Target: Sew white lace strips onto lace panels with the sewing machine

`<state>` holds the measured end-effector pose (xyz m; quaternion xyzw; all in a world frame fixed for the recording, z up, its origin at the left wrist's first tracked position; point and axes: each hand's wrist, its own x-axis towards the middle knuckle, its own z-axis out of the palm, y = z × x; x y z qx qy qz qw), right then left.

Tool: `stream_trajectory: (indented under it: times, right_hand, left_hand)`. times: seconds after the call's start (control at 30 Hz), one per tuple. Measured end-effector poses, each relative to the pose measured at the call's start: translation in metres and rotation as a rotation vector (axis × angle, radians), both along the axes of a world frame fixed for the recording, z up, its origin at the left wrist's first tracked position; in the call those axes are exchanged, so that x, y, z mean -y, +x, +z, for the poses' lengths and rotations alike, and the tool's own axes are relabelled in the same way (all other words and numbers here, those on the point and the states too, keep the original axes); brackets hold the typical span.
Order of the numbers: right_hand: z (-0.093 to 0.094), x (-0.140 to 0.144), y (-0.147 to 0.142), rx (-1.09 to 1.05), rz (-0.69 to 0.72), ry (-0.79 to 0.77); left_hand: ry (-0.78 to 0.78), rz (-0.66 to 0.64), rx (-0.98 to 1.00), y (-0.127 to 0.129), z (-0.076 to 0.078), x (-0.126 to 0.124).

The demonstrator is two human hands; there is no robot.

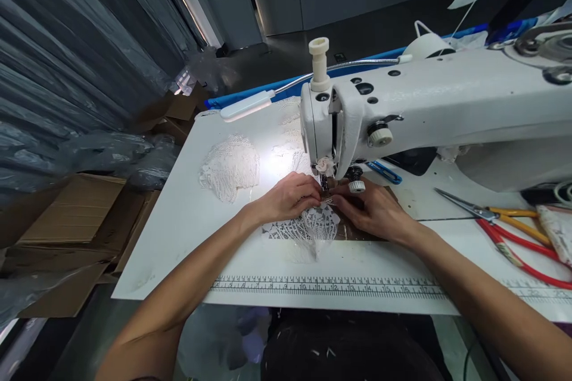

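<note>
While both hands worked under the head of the white sewing machine [402,113], the left hand [288,197] lay palm down on a piece of white lace [308,227], its fingers held close together and pressed flat on the fabric right beside the presser foot [325,190]. The right hand [373,209] rested on the other side of the needle, its fingers curled and pinching the lace's edge against the bench [187,232], just touching the left fingertips. That lace sat near the middle of the bench, spreading from the needle toward the front edge, where a printed ruler strip [330,286] ran along the bench. A stack of more lace pieces [230,166] lay well apart toward the back left corner, lit by a lamp on a gooseneck [248,106]. Toward the right edge lay scissors with yellow handles [491,212] and, just beside them, a red-handled pair [527,256]. A blue tool [384,172] rested under the machine arm. Cardboard boxes [75,220] stood on the floor off the bench's left edge.
</note>
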<state>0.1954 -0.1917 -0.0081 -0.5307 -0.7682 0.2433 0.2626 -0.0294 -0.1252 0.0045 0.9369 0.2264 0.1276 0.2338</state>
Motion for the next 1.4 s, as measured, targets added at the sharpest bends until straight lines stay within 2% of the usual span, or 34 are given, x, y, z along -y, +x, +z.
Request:
stream_trajectory:
  times: [0.1,0.17,0.27,0.4,0.5,0.57,0.63,0.7,0.73,0.8,0.87,0.93,1.0,1.07,1.13,1.2,1.3,1.4]
  right_hand:
    - [0.005,0.005,-0.007,-0.068,0.155,-0.053]
    - [0.009,0.007,-0.012,-0.11,0.218,-0.081]
    - [0.015,0.009,-0.016,-0.205,0.236,-0.126]
    - [0.015,0.011,-0.015,-0.283,0.207,-0.231]
    - [0.01,0.011,-0.015,-0.352,0.212,-0.359]
    - [0.008,0.01,-0.018,-0.447,0.218,-0.487]
    - [0.007,0.01,-0.025,-0.548,0.192,-0.626]
    - [0.009,0.01,-0.033,-0.566,0.105,-0.73]
    - [0.01,0.011,-0.037,-0.517,0.048,-0.733]
    - [0.011,0.012,-0.043,-0.284,-0.066,-0.595]
    - [0.011,0.013,-0.041,0.016,-0.135,-0.339]
    - [0.009,0.011,-0.032,0.21,-0.127,-0.13]
    - [0.008,0.006,-0.018,0.273,-0.071,-0.041]
    - [0.005,-0.001,-0.004,0.296,-0.011,0.013]
    - [0.002,-0.008,0.005,0.3,0.062,0.077]
    - [-0.003,-0.012,0.006,0.333,0.139,0.17]
    - [-0.007,-0.013,0.0,0.453,0.198,0.291]
    - [-0.009,-0.01,-0.006,0.484,0.185,0.305]
  left_hand:
    - [0.042,-0.012,-0.063,0.001,0.011,0.007]
    - [0.016,-0.013,-0.064,0.0,0.018,0.011]
    - [-0.114,0.034,-0.018,-0.006,0.021,0.013]
    - [-0.345,0.167,0.082,-0.018,0.018,0.015]
    - [-0.524,0.208,0.142,-0.024,0.021,0.016]
    - [-0.605,0.206,0.096,-0.025,0.03,0.013]
    - [-0.595,0.203,0.006,-0.021,0.04,0.006]
    - [-0.47,0.2,-0.083,-0.012,0.046,-0.005]
    - [-0.38,0.198,-0.127,-0.007,0.046,-0.01]
    - [-0.181,0.204,-0.225,0.005,0.038,-0.02]
    - [0.076,0.247,-0.246,0.013,0.024,-0.023]
    - [0.376,0.307,-0.157,0.012,0.011,-0.02]
    - [0.576,0.279,-0.032,0.003,0.005,-0.01]
    - [0.6,0.114,0.043,-0.009,0.006,0.004]
    - [0.528,-0.093,0.05,-0.018,0.009,0.017]
    - [0.487,-0.2,0.027,-0.021,0.007,0.028]
    - [0.534,-0.152,0.035,-0.015,-0.004,0.037]
    - [0.558,-0.034,0.107,-0.008,-0.017,0.04]
